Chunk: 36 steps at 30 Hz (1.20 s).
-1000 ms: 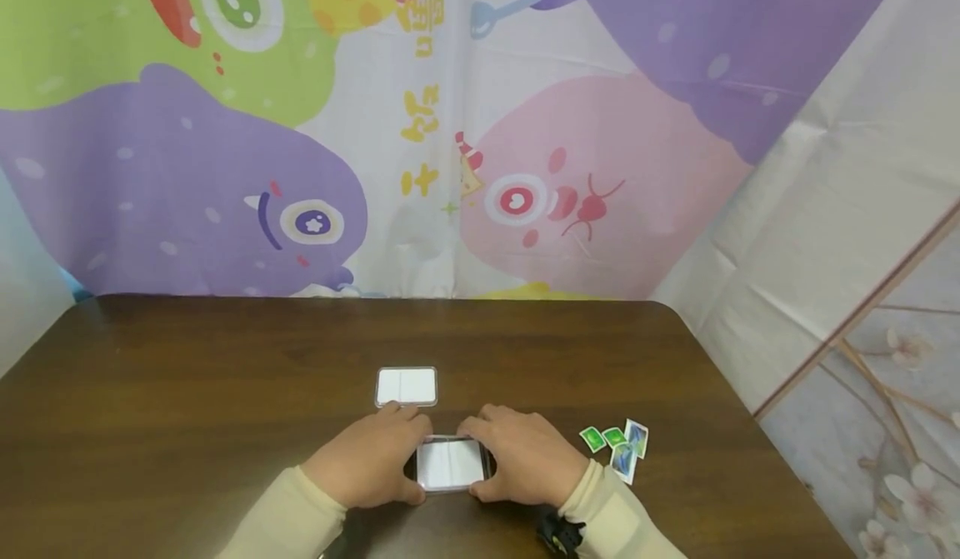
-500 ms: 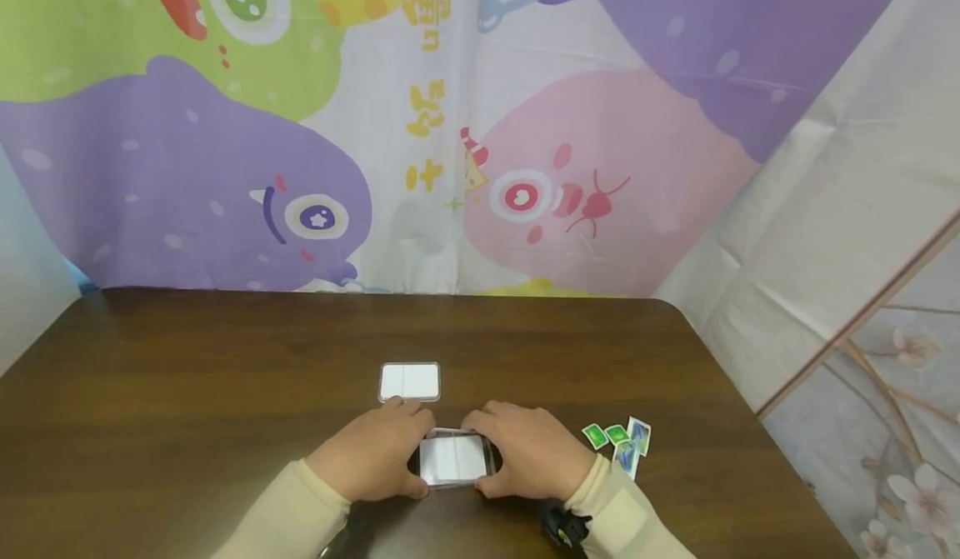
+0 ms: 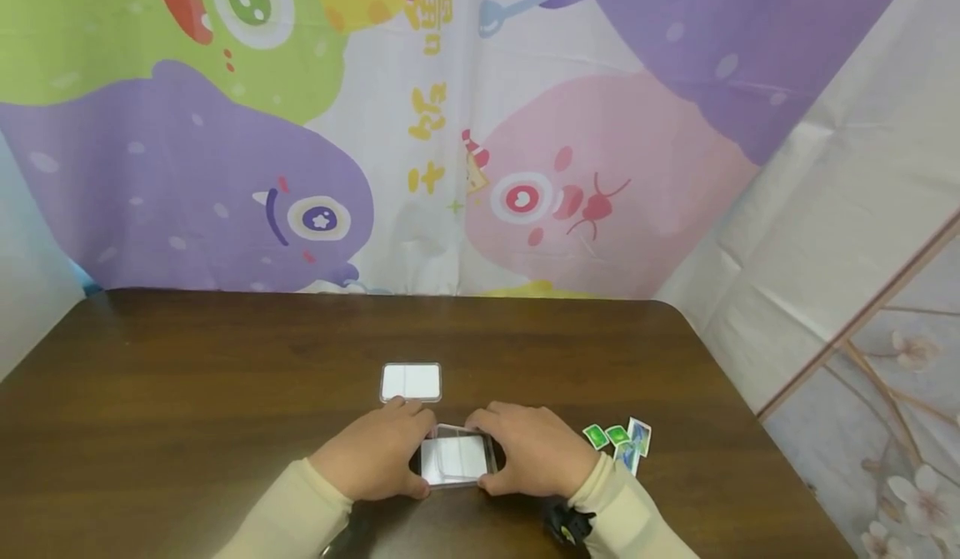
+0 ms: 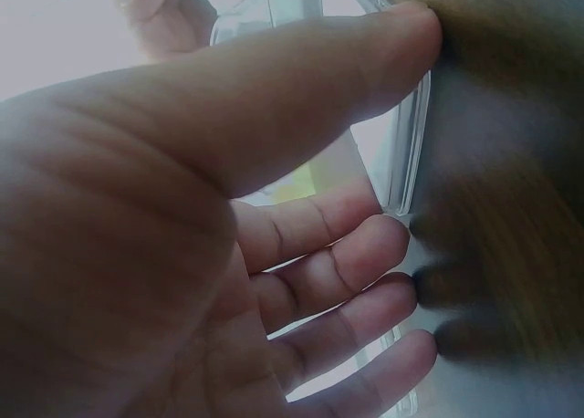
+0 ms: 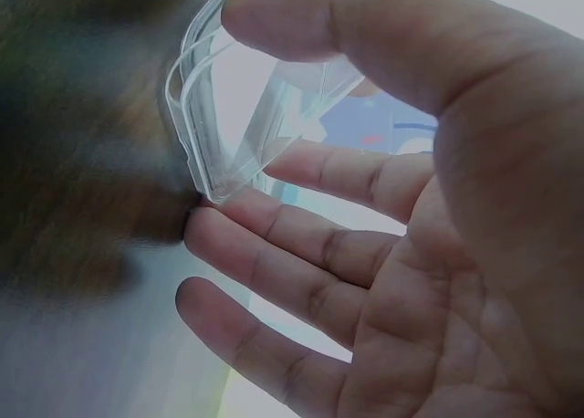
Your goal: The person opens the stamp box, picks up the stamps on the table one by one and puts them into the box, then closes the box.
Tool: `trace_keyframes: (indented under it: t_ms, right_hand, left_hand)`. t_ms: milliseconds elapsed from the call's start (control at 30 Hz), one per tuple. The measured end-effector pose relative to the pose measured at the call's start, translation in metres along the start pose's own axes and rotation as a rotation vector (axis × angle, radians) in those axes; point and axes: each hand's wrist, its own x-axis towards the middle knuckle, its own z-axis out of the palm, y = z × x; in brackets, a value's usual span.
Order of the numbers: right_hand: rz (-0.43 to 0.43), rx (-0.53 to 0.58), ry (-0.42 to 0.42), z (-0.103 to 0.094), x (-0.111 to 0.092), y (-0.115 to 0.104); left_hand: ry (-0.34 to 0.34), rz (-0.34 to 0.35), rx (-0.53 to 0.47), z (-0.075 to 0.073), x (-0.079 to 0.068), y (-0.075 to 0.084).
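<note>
Low over the table, my left hand (image 3: pixel 375 452) and right hand (image 3: pixel 536 451) grip opposite ends of a clear plastic box (image 3: pixel 453 463) with a white, seamed layer inside. Each thumb lies along the near side, with fingers on the far side. A clear lid (image 3: pixel 459 432) looks tilted on the box, its far edge raised. In the left wrist view, the thumb crosses the box's rim (image 4: pixel 406 167). The right wrist view has two clear rims at the box's corner (image 5: pixel 196 126), slightly apart. Both ends are partly hidden by the hands.
Beyond my left fingertips, a flat clear case (image 3: pixel 411 382) with a white, seamed face lies on the brown table (image 3: pixel 225 376). Small green stickers or cards (image 3: pixel 596 436) and blue ones (image 3: pixel 637 436) lie right of my right hand. A printed cloth (image 3: pixel 420 251) hangs behind.
The clear lid has become more tilted, and its outline now shows across the white layer. Both hands keep their grip at the two ends. The head view has shifted slightly.
</note>
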Motion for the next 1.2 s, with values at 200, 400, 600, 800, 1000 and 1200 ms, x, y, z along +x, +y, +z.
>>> trace_keyframes:
  t_ms: [200, 400, 600, 800, 1000, 1200]
  right_hand:
    - [-0.001, -0.004, 0.011, 0.001, -0.002, 0.002]
    - [-0.001, -0.011, 0.009, 0.0, -0.003, 0.004]
    - [0.032, -0.089, 0.052, -0.006, -0.006, 0.009]
    - [0.086, -0.176, 0.134, -0.013, -0.009, 0.017]
    - [0.084, -0.184, 0.232, -0.02, -0.011, 0.02]
    - [0.158, -0.124, 0.311, -0.028, -0.012, 0.034]
  left_hand:
    - [0.002, 0.008, 0.013, -0.002, 0.002, 0.003]
    - [0.0, 0.014, 0.025, -0.003, 0.004, 0.004]
    - [0.022, 0.016, 0.013, -0.004, 0.004, 0.003]
    - [0.014, -0.002, 0.012, -0.002, 0.001, 0.0]
    - [0.017, -0.006, 0.005, -0.001, -0.001, -0.001]
    - [0.041, 0.017, 0.031, 0.0, 0.0, -0.003]
